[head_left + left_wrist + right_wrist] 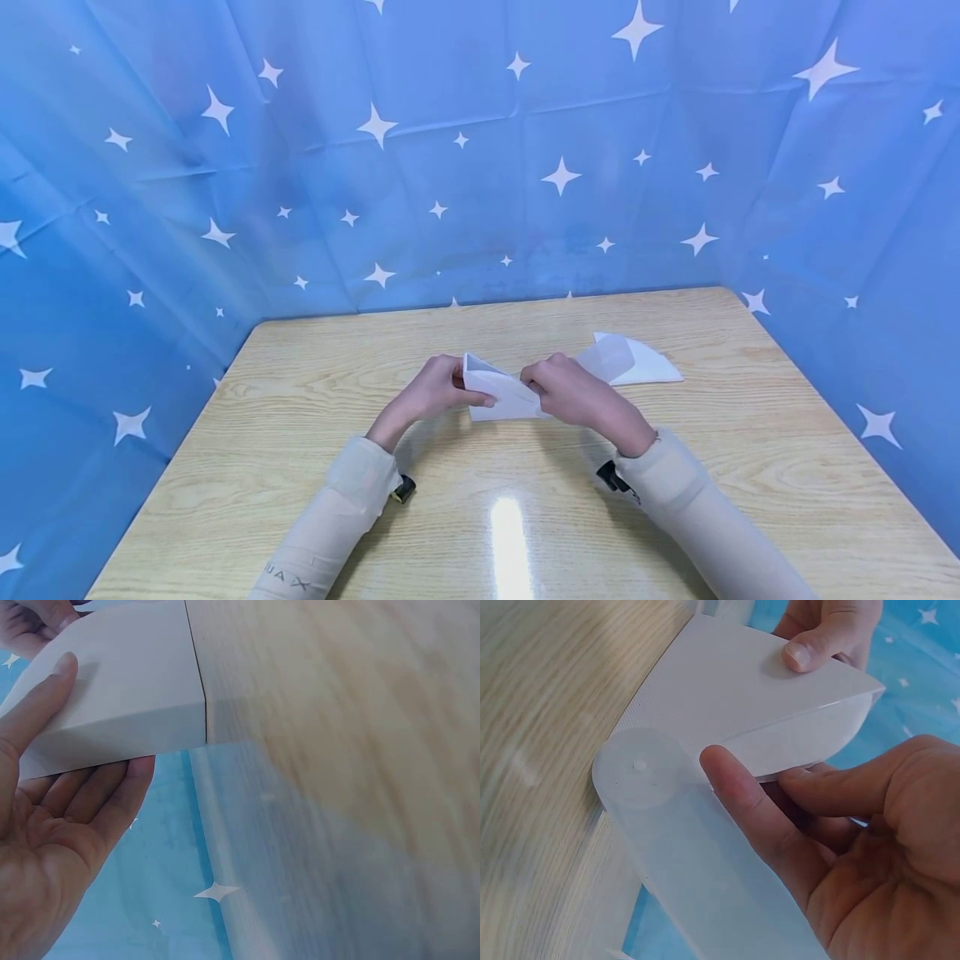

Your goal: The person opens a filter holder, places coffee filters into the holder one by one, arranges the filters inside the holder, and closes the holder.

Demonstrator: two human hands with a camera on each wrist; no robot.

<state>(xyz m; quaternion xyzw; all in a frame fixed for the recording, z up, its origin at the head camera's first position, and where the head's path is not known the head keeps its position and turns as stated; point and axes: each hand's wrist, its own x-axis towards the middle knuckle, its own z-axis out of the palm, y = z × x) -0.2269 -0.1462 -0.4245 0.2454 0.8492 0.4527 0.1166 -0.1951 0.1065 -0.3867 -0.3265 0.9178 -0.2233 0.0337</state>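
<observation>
A white wedge-shaped piece (498, 392) with a curved edge is held up between both hands over the wooden table. The left hand (438, 387) grips its left end, thumb on the near face and fingers behind. In the left wrist view, the left hand (67, 817) has its fingers beneath the thick side wall of the white piece (127, 682). The right hand (573, 387) grips the other end. The right wrist view shows the right hand's fingers (739, 791) at the rim of the piece, beside a translucent strip (705, 855) with a round pivot end.
Beyond the right hand, a second white wedge-shaped part (648, 365) with a rounded edge lies over the table (300, 467), a translucent section (611, 357) at its left. A blue curtain with white stars (465, 208) stands behind and at both sides.
</observation>
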